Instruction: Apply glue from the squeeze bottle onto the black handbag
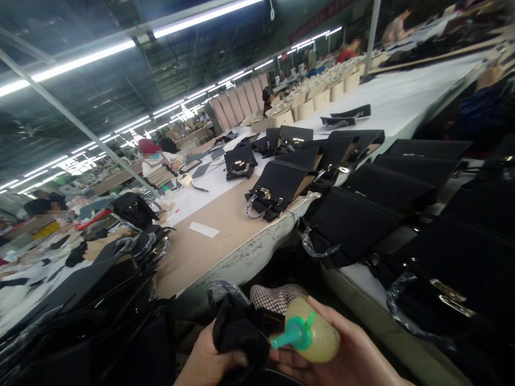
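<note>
At the bottom of the view my right hand (350, 354) is closed round a small yellowish squeeze bottle (317, 335) with a green nozzle (292, 335) that points left. My left hand (207, 362) grips a bunched piece of black material (239, 332), right beside the nozzle tip. Behind the hands lies a checked cloth (277, 297). A plastic-wrapped black handle (221, 289) curves up just above the black material.
A long worktable (225, 236) runs away ahead, with several black handbags (273, 190) on it and a white slip of paper (204, 229). More black bags fill the right side (386, 187) and the left foreground (100, 289). Other people work at benches far left and at the back.
</note>
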Motion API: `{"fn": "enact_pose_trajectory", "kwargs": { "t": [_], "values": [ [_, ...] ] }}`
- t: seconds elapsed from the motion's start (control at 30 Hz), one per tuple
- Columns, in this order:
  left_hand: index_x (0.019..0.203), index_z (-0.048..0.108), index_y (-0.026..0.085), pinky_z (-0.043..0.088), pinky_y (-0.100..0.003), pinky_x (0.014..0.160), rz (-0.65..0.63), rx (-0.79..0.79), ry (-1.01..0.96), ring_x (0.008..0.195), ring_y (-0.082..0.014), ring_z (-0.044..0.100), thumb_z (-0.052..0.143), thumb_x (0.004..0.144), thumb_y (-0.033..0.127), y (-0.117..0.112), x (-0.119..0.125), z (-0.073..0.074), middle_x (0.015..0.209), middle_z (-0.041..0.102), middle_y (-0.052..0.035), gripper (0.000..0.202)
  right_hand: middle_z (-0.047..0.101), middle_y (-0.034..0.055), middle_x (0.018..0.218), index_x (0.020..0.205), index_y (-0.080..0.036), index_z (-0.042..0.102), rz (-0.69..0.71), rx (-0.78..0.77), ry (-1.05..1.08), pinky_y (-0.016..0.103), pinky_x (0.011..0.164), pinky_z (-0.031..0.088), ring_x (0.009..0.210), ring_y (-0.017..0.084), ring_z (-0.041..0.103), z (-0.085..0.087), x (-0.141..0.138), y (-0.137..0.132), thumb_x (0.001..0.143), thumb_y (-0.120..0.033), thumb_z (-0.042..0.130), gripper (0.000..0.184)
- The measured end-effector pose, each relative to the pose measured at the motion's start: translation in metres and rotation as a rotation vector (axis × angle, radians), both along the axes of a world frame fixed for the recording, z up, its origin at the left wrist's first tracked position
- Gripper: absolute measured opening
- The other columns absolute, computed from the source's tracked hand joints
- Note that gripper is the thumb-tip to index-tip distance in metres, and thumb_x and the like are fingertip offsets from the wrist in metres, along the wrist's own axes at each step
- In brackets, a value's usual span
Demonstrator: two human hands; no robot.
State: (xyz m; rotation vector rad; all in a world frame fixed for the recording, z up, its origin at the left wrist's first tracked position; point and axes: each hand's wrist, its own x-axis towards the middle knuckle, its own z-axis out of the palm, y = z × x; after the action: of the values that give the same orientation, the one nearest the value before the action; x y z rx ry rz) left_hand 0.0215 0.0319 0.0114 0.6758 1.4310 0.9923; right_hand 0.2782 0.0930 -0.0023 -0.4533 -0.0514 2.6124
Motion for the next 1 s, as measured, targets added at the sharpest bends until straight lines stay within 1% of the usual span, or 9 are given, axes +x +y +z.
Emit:
{"fn": "enact_pose_trajectory", "kwargs": {
  "t": [0.27, 0.37, 0.43, 0.53, 0.63, 0.7, 0.83, 0.9, 1.0],
  "values": [
    [0.114, 0.081, 0.017, 0.059, -0.038, 0.090, -0.153, 0.073, 0.017, 0.100, -0.0331, 0.077, 0.104, 0.062, 0.038, 0.011, 0.012, 0.023, 0.102, 0.086, -0.0092, 0.061, 0.082, 0.0126, 0.098, 0.100, -0.012, 0.081, -0.043, 0.013, 0.016, 0.039, 0.093, 0.055, 0.093, 0.025, 0.076, 0.015, -0.011, 0.002, 0.099, -0.047, 0.074, 0.036],
    [0.121, 0.081, 0.016, 0.058, -0.043, 0.096, -0.303, 0.082, -0.012, 0.103, -0.0355, 0.077, 0.101, 0.067, 0.043, 0.015, 0.017, 0.029, 0.105, 0.085, -0.0114, 0.063, 0.082, 0.0136, 0.097, 0.099, -0.010, 0.080, -0.017, 0.029, 0.018, 0.037, 0.091, 0.054, 0.091, 0.025, 0.075, 0.019, -0.015, 0.002, 0.101, -0.050, 0.067, 0.042],
    [0.113, 0.086, 0.018, 0.055, -0.044, 0.103, -0.367, 0.105, 0.055, 0.111, -0.0364, 0.074, 0.097, 0.071, 0.049, 0.017, 0.022, 0.033, 0.112, 0.084, -0.0111, 0.053, 0.082, 0.0122, 0.092, 0.096, -0.011, 0.080, -0.025, 0.062, 0.015, 0.037, 0.091, 0.054, 0.088, 0.026, 0.075, 0.024, -0.020, 0.005, 0.102, -0.049, 0.064, 0.042],
    [0.103, 0.089, 0.020, 0.055, -0.040, 0.103, -0.321, 0.124, 0.158, 0.111, -0.0349, 0.074, 0.091, 0.077, 0.054, 0.020, 0.028, 0.038, 0.116, 0.084, -0.0098, 0.043, 0.081, 0.0077, 0.084, 0.090, -0.015, 0.080, -0.066, 0.103, 0.007, 0.033, 0.087, 0.055, 0.083, 0.024, 0.075, 0.035, -0.028, 0.013, 0.102, -0.044, 0.064, 0.035],
    [0.108, 0.089, 0.019, 0.059, -0.038, 0.091, -0.323, 0.140, 0.168, 0.100, -0.0331, 0.076, 0.091, 0.078, 0.053, 0.021, 0.027, 0.034, 0.108, 0.086, -0.0103, 0.045, 0.081, 0.0076, 0.083, 0.090, -0.014, 0.079, -0.043, 0.130, 0.042, 0.031, 0.085, 0.056, 0.081, 0.022, 0.076, 0.044, -0.029, 0.023, 0.102, -0.044, 0.065, 0.035],
    [0.110, 0.088, 0.019, 0.058, -0.038, 0.094, -0.325, 0.146, 0.167, 0.100, -0.0322, 0.076, 0.093, 0.078, 0.049, 0.021, 0.023, 0.027, 0.106, 0.086, -0.0101, 0.044, 0.082, 0.0095, 0.086, 0.091, -0.015, 0.078, -0.014, 0.147, 0.050, 0.033, 0.085, 0.058, 0.083, 0.024, 0.077, 0.047, -0.023, 0.028, 0.100, -0.045, 0.069, 0.033],
    [0.115, 0.085, 0.018, 0.058, -0.038, 0.096, -0.244, 0.111, 0.067, 0.107, -0.0331, 0.074, 0.095, 0.075, 0.051, 0.015, 0.004, 0.011, 0.113, 0.084, -0.0115, 0.053, 0.082, 0.0186, 0.112, 0.107, -0.013, 0.078, 0.003, 0.181, -0.043, 0.044, 0.091, 0.062, 0.108, 0.036, 0.077, 0.048, 0.001, 0.038, 0.093, -0.048, 0.078, 0.038],
    [0.114, 0.085, 0.016, 0.057, -0.035, 0.089, -0.212, 0.124, 0.041, 0.103, -0.0319, 0.074, 0.092, 0.078, 0.052, 0.010, -0.008, 0.007, 0.106, 0.084, -0.0117, 0.051, 0.082, 0.0201, 0.108, 0.110, -0.013, 0.079, -0.046, 0.199, -0.107, 0.036, 0.073, 0.066, 0.096, 0.034, 0.079, 0.045, 0.015, 0.042, 0.089, -0.050, 0.083, 0.042],
    [0.108, 0.086, 0.014, 0.056, -0.030, 0.078, -0.143, 0.121, -0.021, 0.087, -0.0254, 0.075, 0.091, 0.082, 0.047, 0.003, -0.028, 0.010, 0.090, 0.082, -0.0097, 0.042, 0.070, 0.0057, 0.058, 0.098, -0.019, 0.082, -0.160, 0.182, -0.203, 0.014, 0.037, 0.041, 0.046, 0.014, 0.060, 0.031, 0.031, 0.045, 0.084, -0.050, 0.090, 0.035]
  ]
}}
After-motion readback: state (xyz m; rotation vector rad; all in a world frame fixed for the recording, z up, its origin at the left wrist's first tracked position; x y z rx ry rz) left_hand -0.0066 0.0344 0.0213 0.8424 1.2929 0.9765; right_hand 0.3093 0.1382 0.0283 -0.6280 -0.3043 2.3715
